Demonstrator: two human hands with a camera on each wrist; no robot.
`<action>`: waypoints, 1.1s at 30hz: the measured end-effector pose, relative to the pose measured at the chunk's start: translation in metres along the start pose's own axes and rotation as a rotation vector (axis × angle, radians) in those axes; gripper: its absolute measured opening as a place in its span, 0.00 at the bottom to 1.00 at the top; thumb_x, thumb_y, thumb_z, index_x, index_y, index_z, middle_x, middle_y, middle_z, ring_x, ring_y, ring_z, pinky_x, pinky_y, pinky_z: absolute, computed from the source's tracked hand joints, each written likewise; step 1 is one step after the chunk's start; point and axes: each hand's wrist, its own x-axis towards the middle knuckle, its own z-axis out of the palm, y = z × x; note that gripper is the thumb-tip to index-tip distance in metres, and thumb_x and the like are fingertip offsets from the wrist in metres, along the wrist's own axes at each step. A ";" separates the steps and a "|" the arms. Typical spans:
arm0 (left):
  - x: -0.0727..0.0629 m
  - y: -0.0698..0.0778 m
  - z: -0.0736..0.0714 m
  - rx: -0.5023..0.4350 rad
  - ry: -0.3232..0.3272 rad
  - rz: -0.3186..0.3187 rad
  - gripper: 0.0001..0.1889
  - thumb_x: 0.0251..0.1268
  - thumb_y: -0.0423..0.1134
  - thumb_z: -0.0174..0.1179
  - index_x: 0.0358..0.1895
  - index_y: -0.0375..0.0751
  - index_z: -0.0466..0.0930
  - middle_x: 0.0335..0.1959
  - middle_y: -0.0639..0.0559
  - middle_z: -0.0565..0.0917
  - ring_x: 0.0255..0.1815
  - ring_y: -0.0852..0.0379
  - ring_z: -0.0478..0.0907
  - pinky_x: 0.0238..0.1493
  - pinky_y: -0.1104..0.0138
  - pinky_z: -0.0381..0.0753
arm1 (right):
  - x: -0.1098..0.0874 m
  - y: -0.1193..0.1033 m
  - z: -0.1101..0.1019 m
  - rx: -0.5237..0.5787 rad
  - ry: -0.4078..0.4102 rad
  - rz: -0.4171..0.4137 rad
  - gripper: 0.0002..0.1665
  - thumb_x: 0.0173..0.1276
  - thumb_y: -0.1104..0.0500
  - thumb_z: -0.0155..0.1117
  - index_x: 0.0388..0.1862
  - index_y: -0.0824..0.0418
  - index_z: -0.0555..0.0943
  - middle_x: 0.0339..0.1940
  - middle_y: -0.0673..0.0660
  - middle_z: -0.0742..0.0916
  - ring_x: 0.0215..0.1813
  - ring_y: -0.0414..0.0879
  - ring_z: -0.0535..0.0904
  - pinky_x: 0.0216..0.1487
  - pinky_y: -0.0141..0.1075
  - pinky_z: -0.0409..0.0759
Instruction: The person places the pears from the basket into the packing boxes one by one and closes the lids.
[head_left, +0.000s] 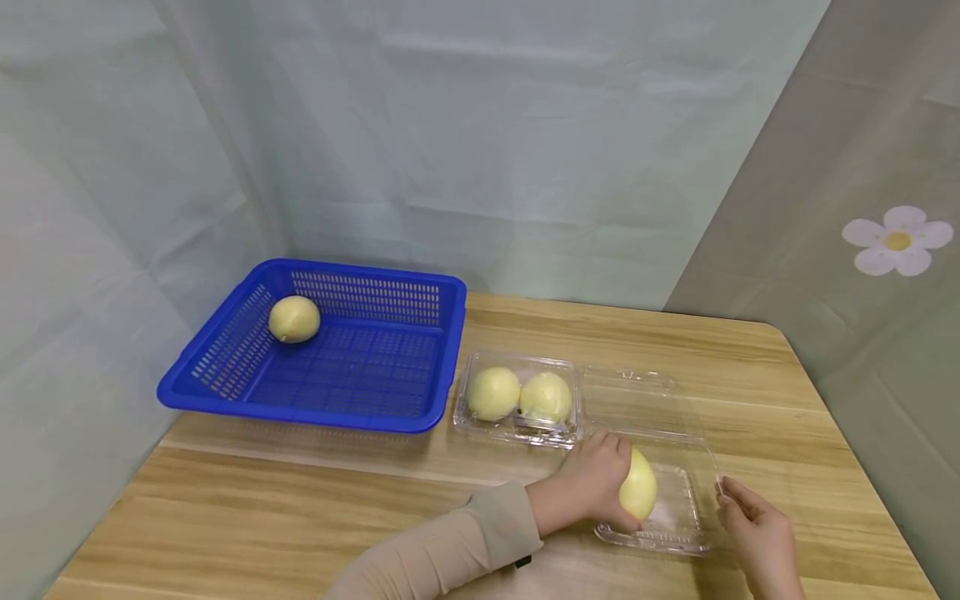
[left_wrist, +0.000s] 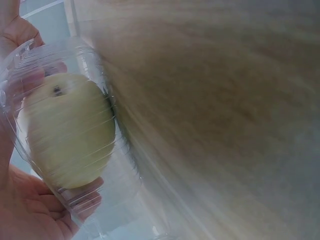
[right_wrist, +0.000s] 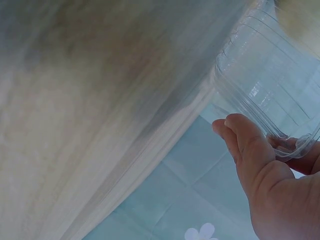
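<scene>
My left hand (head_left: pixel 596 483) grips a pale yellow pear (head_left: pixel 638 486) inside the left side of an open clear plastic clamshell box (head_left: pixel 678 546). In the left wrist view the pear (left_wrist: pixel 70 132) shows through the ribbed plastic, its dark dimple facing up, with fingers around it. At the box's right side, my right hand (head_left: pixel 761 533) pinches the plastic edge between thumb and fingers. The right wrist view shows this hand (right_wrist: pixel 280 185) at a corner of the clear box (right_wrist: pixel 270 80). The box's raised lid (head_left: pixel 637 404) leans toward the back.
Left of the open box, another clear clamshell box (head_left: pixel 517 435) holds two pears (head_left: pixel 493 393). A blue perforated basket (head_left: pixel 307 417) stands at the back left with a single pear (head_left: pixel 294 319) in its corner. Hanging cloth (head_left: pixel 525 150) encloses the wooden table (head_left: pixel 300 508).
</scene>
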 end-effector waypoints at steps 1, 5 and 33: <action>0.000 0.000 0.000 -0.003 -0.001 0.000 0.50 0.31 0.76 0.65 0.56 0.41 0.73 0.47 0.56 0.78 0.48 0.62 0.71 0.45 0.73 0.77 | 0.000 0.000 0.000 -0.002 0.000 0.002 0.26 0.73 0.65 0.44 0.66 0.76 0.62 0.64 0.69 0.70 0.36 0.18 0.71 0.40 0.17 0.77; 0.001 0.000 -0.001 -0.013 -0.008 -0.002 0.49 0.31 0.76 0.65 0.55 0.42 0.74 0.45 0.56 0.78 0.47 0.62 0.71 0.42 0.73 0.77 | 0.000 -0.001 0.001 0.007 0.001 0.007 0.26 0.73 0.65 0.44 0.67 0.76 0.62 0.65 0.69 0.69 0.36 0.18 0.71 0.40 0.17 0.77; -0.002 -0.006 -0.007 -0.018 -0.007 0.064 0.50 0.32 0.76 0.64 0.55 0.39 0.73 0.46 0.54 0.78 0.47 0.61 0.71 0.47 0.74 0.76 | 0.000 0.000 0.001 0.013 -0.004 -0.007 0.26 0.73 0.66 0.44 0.66 0.77 0.61 0.64 0.70 0.69 0.36 0.16 0.69 0.39 0.14 0.75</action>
